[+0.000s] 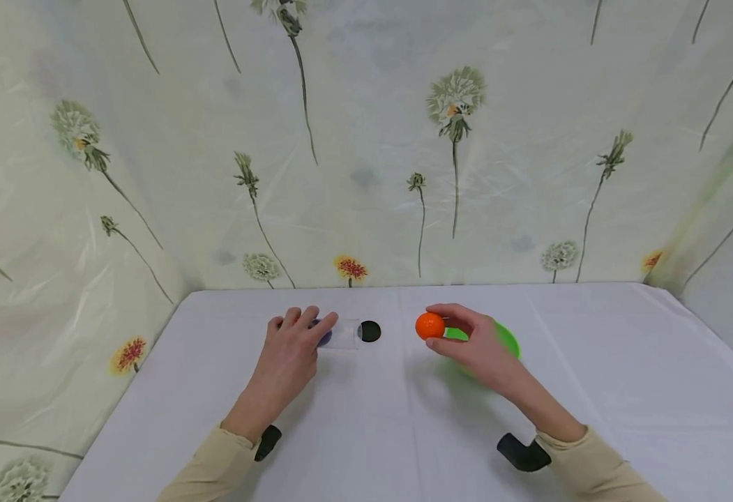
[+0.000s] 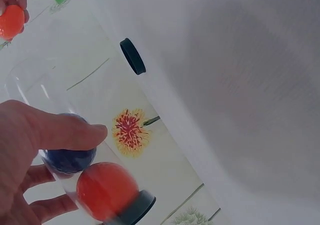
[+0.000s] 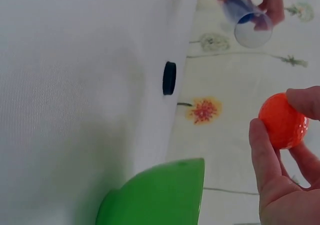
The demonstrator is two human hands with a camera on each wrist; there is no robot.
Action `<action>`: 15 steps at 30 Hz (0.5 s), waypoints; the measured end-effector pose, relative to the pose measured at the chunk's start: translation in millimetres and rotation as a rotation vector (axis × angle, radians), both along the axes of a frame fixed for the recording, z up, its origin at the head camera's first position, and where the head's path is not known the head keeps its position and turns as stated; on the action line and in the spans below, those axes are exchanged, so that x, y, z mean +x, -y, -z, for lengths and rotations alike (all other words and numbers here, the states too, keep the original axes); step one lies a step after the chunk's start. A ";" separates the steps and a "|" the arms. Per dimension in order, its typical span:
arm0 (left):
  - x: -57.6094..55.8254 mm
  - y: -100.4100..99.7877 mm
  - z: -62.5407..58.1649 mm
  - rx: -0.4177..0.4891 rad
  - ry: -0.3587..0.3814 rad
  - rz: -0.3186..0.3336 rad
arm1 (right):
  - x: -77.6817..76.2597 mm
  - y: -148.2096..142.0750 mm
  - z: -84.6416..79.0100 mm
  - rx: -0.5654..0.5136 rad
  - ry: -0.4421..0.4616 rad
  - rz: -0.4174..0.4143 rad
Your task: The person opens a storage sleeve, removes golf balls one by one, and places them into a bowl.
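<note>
My left hand (image 1: 287, 352) grips a clear plastic tube (image 1: 344, 335), held tilted with its open mouth toward the right. Inside it, the left wrist view shows a dark blue ball (image 2: 70, 157) beside the thumb and an orange-red ball (image 2: 106, 190) against the dark cap (image 2: 134, 210) that closes the other end. Between thumb and fingers, my right hand (image 1: 473, 341) pinches an orange dimpled golf ball (image 1: 430, 325), raised to the right of the tube's mouth. A green bowl (image 1: 509, 339) is below and behind that hand, partly hidden by it.
A loose dark round cap (image 1: 371, 331) lies on the white-covered table (image 1: 379, 432) between the hands. Behind the table hangs a pale curtain (image 1: 366, 174) printed with dandelions. Black straps (image 1: 523, 453) show near both wrists.
</note>
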State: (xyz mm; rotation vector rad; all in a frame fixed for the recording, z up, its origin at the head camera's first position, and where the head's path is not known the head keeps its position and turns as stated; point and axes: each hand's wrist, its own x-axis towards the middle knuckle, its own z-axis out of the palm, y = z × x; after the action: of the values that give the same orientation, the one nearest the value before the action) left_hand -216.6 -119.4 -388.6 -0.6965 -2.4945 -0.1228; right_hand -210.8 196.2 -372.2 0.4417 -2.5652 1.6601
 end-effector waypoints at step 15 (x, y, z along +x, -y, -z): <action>0.2 0.7 0.3 0.008 0.031 -0.006 | -3.8 -46.0 2.7 0.019 -0.012 0.039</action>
State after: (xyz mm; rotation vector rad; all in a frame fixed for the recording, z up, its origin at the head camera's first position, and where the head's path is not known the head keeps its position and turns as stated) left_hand -216.3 -120.1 -388.9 -0.6886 -2.5241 -0.1422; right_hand -214.5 242.2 -374.9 0.3988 -2.5658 1.6170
